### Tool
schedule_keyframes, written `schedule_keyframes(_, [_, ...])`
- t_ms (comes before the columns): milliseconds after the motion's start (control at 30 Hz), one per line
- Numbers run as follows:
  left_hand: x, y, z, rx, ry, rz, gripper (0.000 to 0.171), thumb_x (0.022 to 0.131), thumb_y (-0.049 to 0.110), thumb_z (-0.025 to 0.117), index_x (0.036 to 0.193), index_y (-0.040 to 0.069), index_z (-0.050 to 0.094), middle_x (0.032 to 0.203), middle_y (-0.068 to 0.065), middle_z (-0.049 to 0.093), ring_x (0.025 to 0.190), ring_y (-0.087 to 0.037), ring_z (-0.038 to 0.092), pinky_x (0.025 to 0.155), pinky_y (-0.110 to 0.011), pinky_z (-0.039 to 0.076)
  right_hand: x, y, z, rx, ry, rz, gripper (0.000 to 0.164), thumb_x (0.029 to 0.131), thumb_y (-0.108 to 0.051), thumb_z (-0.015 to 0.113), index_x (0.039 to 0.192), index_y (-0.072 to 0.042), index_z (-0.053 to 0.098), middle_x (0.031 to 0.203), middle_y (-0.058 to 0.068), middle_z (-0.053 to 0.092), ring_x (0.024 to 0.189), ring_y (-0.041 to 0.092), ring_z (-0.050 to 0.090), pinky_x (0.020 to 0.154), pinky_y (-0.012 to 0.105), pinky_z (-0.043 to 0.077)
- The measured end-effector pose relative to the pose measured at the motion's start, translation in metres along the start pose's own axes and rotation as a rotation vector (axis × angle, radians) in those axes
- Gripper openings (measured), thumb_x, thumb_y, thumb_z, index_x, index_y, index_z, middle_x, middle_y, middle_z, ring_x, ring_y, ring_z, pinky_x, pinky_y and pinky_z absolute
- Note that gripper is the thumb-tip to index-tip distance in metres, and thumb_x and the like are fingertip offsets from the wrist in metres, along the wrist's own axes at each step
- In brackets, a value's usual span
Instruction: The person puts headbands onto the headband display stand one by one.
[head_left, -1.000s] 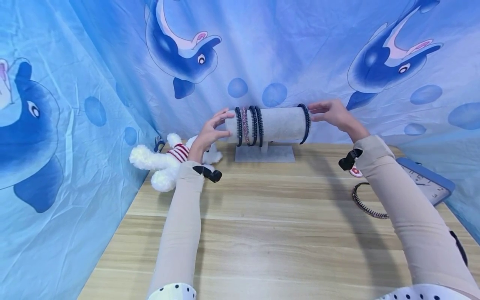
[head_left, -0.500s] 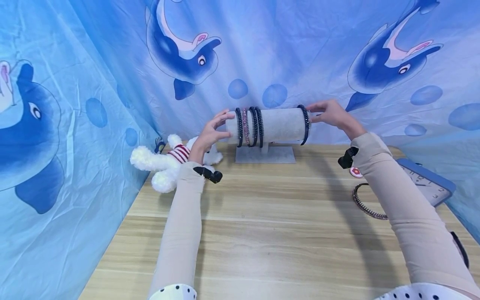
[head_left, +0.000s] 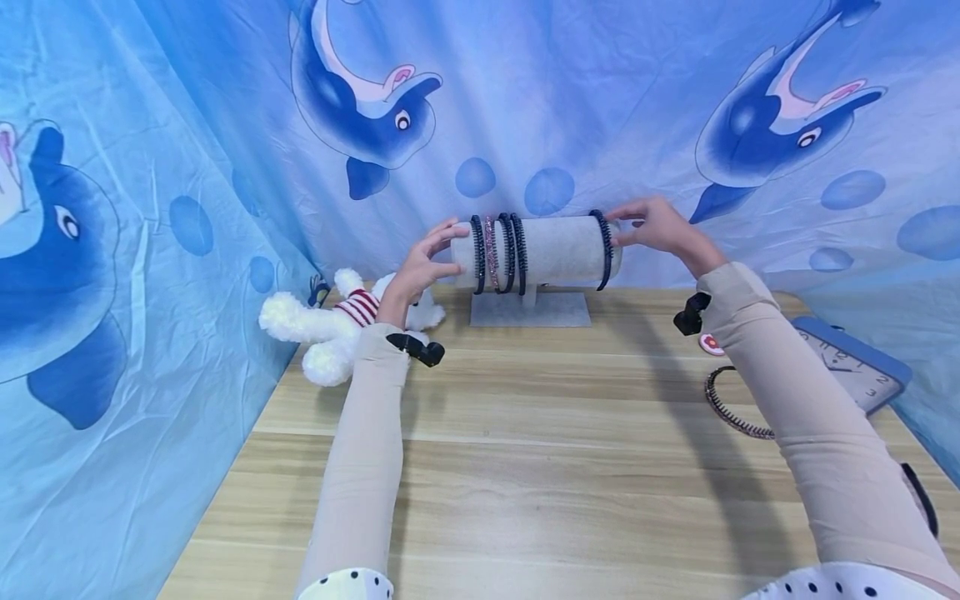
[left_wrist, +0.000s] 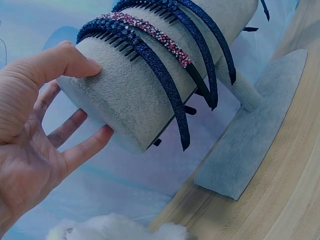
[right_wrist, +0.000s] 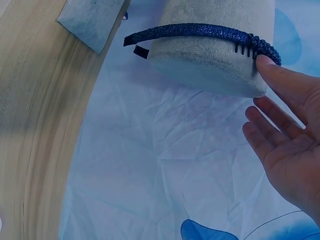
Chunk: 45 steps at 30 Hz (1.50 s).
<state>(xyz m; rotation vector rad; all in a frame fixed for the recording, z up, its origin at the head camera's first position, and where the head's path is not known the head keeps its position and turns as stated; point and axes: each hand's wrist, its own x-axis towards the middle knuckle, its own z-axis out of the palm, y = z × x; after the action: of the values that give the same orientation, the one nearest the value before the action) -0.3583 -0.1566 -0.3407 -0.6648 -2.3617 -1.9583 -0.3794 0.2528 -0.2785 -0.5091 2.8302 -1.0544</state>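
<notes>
A grey headband stand [head_left: 551, 250] with a padded roll stands at the back of the table. Several headbands sit round its left part: dark blue-black ones and one pink beaded headband [left_wrist: 155, 36]. One more dark blue headband [right_wrist: 200, 30] goes round the roll near its right end. My left hand [head_left: 415, 265] holds the roll's left end, thumb on the side surface and fingertips at the end face. With its thumb, my right hand [head_left: 665, 229] pushes at the comb-toothed part of the right headband; its other fingers reach out below the end face in the right wrist view.
A white plush toy [head_left: 330, 333] in a striped top lies left of the stand. On the right are a blue-framed clock [head_left: 855, 362], a loose headband [head_left: 731, 412] and a small round flower piece [head_left: 710, 344]. A dolphin-print curtain [head_left: 570, 100] hangs behind.
The right headband has slid slightly left along the roll, away from its right end, and my right hand has moved left with it. My left hand has stayed in place.
</notes>
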Motion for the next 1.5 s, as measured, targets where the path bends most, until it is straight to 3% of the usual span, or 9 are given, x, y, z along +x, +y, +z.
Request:
schedule_keyframes(300, [0.001, 0.001, 0.0, 0.008, -0.003, 0.006, 0.061, 0.085, -0.012, 0.068, 0.143, -0.001, 0.054, 0.169, -0.005, 0.025, 0.151, -0.034, 0.032, 0.118, -0.051, 0.04, 0.006, -0.012, 0.006, -0.072, 0.026, -0.06, 0.052, 0.092, -0.006, 0.072, 0.141, 0.003, 0.057, 0.154, 0.027, 0.046, 0.148, 0.044, 0.033, 0.124, 0.057, 0.027])
schedule_keyframes(500, [0.003, 0.001, 0.001, 0.021, -0.005, 0.013, 0.06, 0.086, -0.011, 0.068, 0.143, -0.001, 0.054, 0.17, -0.005, 0.025, 0.151, -0.036, 0.032, 0.119, -0.052, 0.038, 0.012, -0.02, 0.011, -0.127, 0.04, -0.107, 0.051, 0.089, -0.002, 0.074, 0.137, 0.005, 0.059, 0.148, 0.029, 0.05, 0.143, 0.045, 0.039, 0.116, 0.061, 0.037])
schedule_keyframes(700, [0.001, 0.0, 0.0, 0.021, -0.001, 0.015, 0.06, 0.085, -0.011, 0.069, 0.142, -0.002, 0.054, 0.17, -0.006, 0.024, 0.151, -0.038, 0.031, 0.122, -0.058, 0.032, 0.017, -0.023, 0.018, -0.111, 0.043, -0.114, 0.05, 0.089, -0.004, 0.076, 0.136, 0.004, 0.061, 0.145, 0.027, 0.054, 0.133, 0.042, 0.048, 0.106, 0.056, 0.045])
schedule_keyframes(1500, [0.001, -0.002, -0.001, 0.018, 0.004, 0.012, 0.059, 0.087, -0.008, 0.07, 0.143, 0.0, 0.054, 0.17, -0.003, 0.024, 0.152, -0.037, 0.029, 0.121, -0.061, 0.031, 0.032, -0.044, 0.039, -0.086, 0.03, -0.167, 0.052, 0.085, -0.005, 0.08, 0.134, 0.0, 0.064, 0.146, 0.024, 0.054, 0.134, 0.04, 0.047, 0.112, 0.056, 0.041])
